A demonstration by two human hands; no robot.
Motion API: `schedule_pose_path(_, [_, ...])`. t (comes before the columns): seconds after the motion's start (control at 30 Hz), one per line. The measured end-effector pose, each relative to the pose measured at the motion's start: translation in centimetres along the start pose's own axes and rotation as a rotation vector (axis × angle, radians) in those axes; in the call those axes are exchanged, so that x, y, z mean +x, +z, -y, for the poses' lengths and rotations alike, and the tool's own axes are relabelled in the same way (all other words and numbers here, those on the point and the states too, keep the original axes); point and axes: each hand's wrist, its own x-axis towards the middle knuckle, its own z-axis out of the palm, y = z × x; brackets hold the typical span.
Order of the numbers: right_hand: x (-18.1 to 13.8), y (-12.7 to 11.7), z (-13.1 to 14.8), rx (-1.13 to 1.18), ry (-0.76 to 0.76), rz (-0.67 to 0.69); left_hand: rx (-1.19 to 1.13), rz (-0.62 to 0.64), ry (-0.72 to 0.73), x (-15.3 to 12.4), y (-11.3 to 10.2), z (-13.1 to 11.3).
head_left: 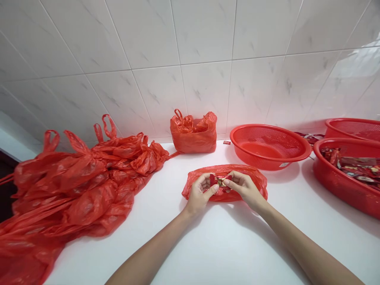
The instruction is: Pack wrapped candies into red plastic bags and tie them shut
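A red plastic bag (255, 180) lies open and flat on the white counter in front of me. Over its mouth both hands hold a small wrapped candy (220, 180) with a red and gold wrapper. My left hand (199, 194) pinches the candy's left end, fingers curled. My right hand (244, 187) pinches its right end with thumb and forefinger.
A heap of red plastic bags (74, 186) covers the counter's left side. A filled, tied red bag (193, 132) stands by the tiled wall. An empty red colander (268, 145) sits right of it; a red basket of wrapped sweets (347, 172) and another basket (353, 127) stand far right.
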Motion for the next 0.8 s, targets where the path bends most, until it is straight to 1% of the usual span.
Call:
schedule_pose_path(0.17, [-0.1,0.0,0.2,-0.021,-0.007,0.050,-0.045,0.052,-0.066,-0.2,0.0,-0.7])
schedule_pose_path(0.3, [-0.1,0.2,0.4,0.010,-0.013,0.067,-0.039,0.085,-0.098,-0.2,0.1,-0.9])
schedule_pose_path(0.4, [-0.2,0.2,0.4,0.029,0.010,0.078,-0.028,0.075,-0.087,-0.1,0.0,-0.9])
schedule_pose_path(0.53, [-0.1,0.0,0.2,-0.007,0.047,0.089,-0.006,0.059,-0.061,-0.1,-0.2,-0.7])
schedule_pose_path(0.7, [0.2,-0.3,0.0,-0.053,0.038,0.088,0.002,0.060,-0.054,-0.1,-0.2,-0.6])
schedule_pose_path(0.8, [0.4,-0.9,-0.2,-0.123,0.030,0.074,0.068,0.046,-0.055,0.1,-0.4,-0.3])
